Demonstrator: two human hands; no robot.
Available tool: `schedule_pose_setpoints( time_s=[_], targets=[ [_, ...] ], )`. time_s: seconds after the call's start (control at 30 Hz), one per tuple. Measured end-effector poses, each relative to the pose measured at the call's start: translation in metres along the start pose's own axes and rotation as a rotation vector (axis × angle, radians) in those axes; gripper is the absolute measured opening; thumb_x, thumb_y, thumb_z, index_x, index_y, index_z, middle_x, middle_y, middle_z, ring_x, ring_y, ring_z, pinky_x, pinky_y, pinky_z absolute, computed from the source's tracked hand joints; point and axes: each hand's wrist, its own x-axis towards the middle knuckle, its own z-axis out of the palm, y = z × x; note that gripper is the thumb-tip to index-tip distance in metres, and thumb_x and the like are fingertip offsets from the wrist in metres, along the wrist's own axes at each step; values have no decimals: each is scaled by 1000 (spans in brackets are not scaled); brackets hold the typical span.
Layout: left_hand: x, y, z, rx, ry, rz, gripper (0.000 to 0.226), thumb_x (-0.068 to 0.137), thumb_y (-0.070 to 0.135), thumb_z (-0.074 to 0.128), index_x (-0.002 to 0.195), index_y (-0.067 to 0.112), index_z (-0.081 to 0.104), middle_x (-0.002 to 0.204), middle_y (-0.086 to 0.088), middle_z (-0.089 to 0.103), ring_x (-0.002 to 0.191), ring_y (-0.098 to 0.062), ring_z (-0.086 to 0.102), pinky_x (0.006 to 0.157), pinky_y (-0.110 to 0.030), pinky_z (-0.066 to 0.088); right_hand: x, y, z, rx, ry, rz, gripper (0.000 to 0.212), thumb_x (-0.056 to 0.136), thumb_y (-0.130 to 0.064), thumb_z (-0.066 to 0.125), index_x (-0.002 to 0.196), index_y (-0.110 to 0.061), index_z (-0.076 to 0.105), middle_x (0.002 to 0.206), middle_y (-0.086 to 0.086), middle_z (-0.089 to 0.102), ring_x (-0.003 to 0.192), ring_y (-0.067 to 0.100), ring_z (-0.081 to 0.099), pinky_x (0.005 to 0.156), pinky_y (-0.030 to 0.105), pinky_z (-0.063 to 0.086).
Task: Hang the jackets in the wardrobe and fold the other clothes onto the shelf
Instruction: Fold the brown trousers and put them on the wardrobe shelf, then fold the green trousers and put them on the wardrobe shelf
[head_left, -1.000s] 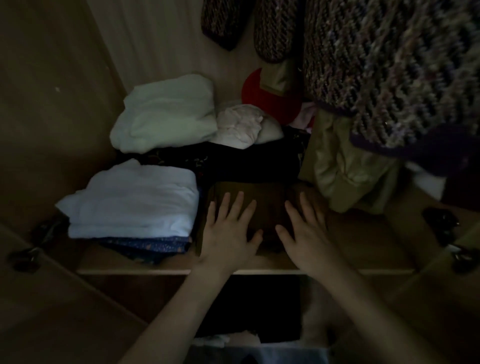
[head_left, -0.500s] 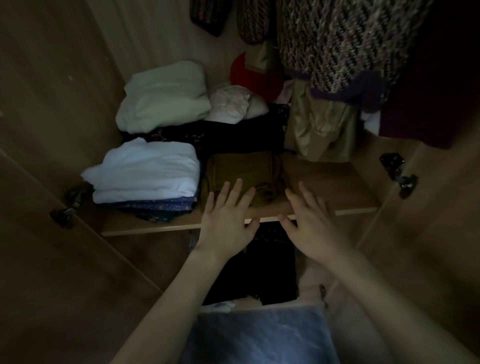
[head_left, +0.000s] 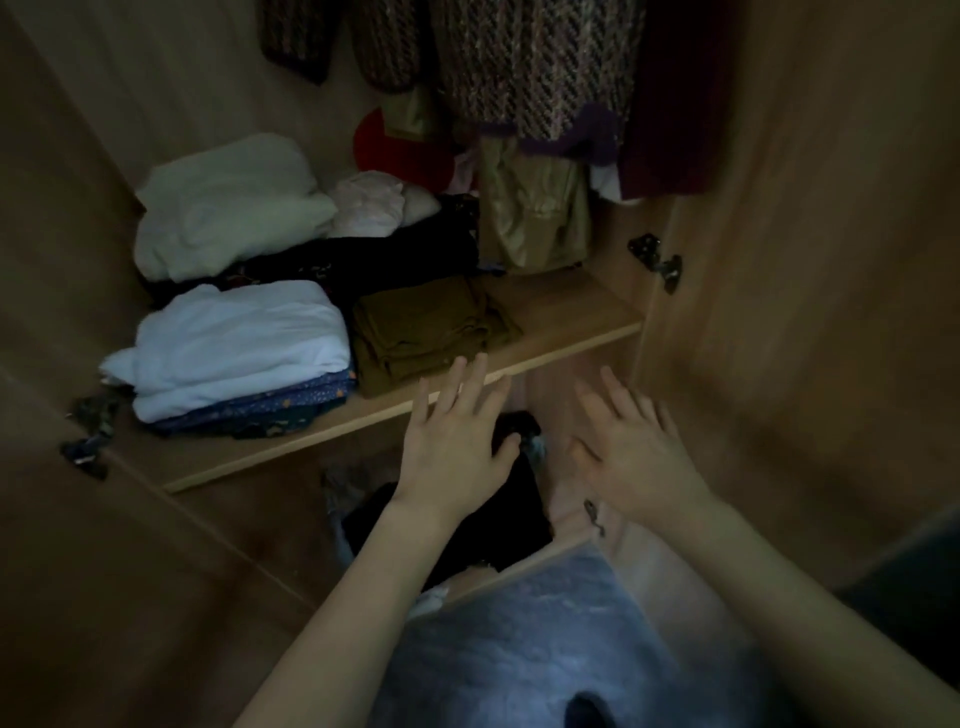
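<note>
The olive garment (head_left: 431, 332) lies folded on the shelf (head_left: 566, 317), near the front edge, just beside the white stack (head_left: 234, 343) on its left. Its near corner sits close to the lip, and the folds on its right side look loose and a little splayed. Behind it lie a dark garment (head_left: 395, 254) and a second white bundle (head_left: 223, 208), with a pale pink one (head_left: 371, 205) next to that.

My left hand (head_left: 457, 441) hovers in front of the shelf edge, fingers (head_left: 470, 376) straight and spread, holding nothing. My right hand (head_left: 634, 447) is the same: flat, fingers apart, empty, lower and to the right of the shelf. Neither touches the clothes.

Above the shelf hang a tweed jacket (head_left: 540, 67), a gold one (head_left: 530, 213) whose hem reaches down to the shelf, and a maroon piece (head_left: 675, 104) at the right. Something red (head_left: 400, 150) shows behind them.

As I judge it, the fold step for this piece is done and the hands are clear. The risks from here: the olive piece is so near the lip that a brushing wrist or sleeve could drag it off into the dark compartment below. The white stack overhangs the patterned blue cloth (head_left: 270, 410) under it and may slump if nudged. The light is poor, so I cannot judge edges well, and the next piece put on top could tip a pile.
</note>
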Motion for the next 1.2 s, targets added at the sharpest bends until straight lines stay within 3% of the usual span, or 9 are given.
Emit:
schedule_pose_setpoints(
  time_s=[0.17, 0.37, 0.53, 0.7, 0.83, 1.2],
  targets=[
    [-33, 33, 8, -102, -58, 123, 62, 96, 52, 36, 152, 31, 20, 163, 1, 3, 150, -19, 0, 120, -48, 4, -71, 6, 7, 11, 55, 141, 66, 98, -47, 38, 154, -27, 11, 163, 5, 2, 148, 26, 5, 118, 52, 11],
    [-68, 92, 17, -195, -159, 320, 59, 97, 49, 38, 151, 31, 24, 163, 1, 5, 150, -18, 2, 120, -48, 7, -157, 29, 25, -57, -62, 305, 64, 98, -49, 36, 153, -29, 10, 163, 3, 3, 149, 25, 5, 117, 54, 10],
    [-87, 147, 21, -242, -178, 479, 60, 96, 48, 41, 151, 30, 26, 163, 2, 7, 150, -17, 4, 118, -43, 3, -216, 51, 27, -66, -5, 463, 63, 98, -50, 38, 152, -31, 12, 162, 3, 6, 149, 25, 10, 117, 53, 12],
    [-105, 214, 21, -221, -132, 699, 63, 92, 44, 50, 150, 28, 32, 161, -2, 17, 148, -22, 16, 115, -46, 19, -281, 74, 16, -35, -3, 605, 65, 97, -47, 41, 153, -29, 13, 163, 3, 5, 149, 24, 9, 118, 53, 15],
    [-129, 276, 15, -213, -210, 843, 63, 94, 47, 42, 152, 30, 23, 163, 0, 6, 150, -20, 6, 117, -46, 15, -345, 93, 8, -13, 30, 725, 66, 97, -46, 43, 153, -26, 16, 162, 5, 9, 147, 25, 14, 116, 51, 17],
    [-241, 452, -2, -158, -309, 1177, 59, 98, 47, 39, 152, 31, 22, 163, 1, 1, 150, -19, 0, 120, -47, 8, -552, 155, -9, 107, 144, 1101, 64, 99, -46, 39, 154, -27, 14, 162, 4, 8, 148, 24, 12, 118, 52, 14]
  ],
)
